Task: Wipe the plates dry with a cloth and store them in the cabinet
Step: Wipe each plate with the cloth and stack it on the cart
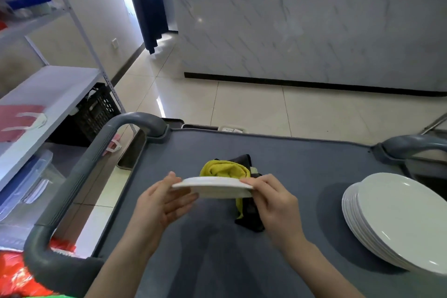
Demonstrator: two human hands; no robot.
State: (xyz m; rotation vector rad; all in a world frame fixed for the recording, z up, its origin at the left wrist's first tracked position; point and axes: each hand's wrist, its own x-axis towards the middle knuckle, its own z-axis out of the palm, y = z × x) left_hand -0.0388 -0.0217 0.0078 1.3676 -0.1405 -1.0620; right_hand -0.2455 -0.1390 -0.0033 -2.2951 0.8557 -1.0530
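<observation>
I hold one white plate (pixel 212 185) edge-on, nearly level, above the grey cart top (pixel 290 162). My left hand (pixel 160 203) grips its left rim with the fingers underneath. My right hand (pixel 273 197) grips its right rim and also holds a yellow and black cloth (pixel 222 169), which bunches up behind the plate and hangs down below my right hand. A stack of several white plates (pixel 396 220) rests on the cart top at the right.
Grey cart handles rise at the left (pixel 79 176) and right (pixel 411 143). A white metal shelf rack (pixel 55 89) with boxes and a black crate (pixel 96 111) stands at the left. A marble-fronted counter (pixel 302 31) lies across the tiled floor ahead.
</observation>
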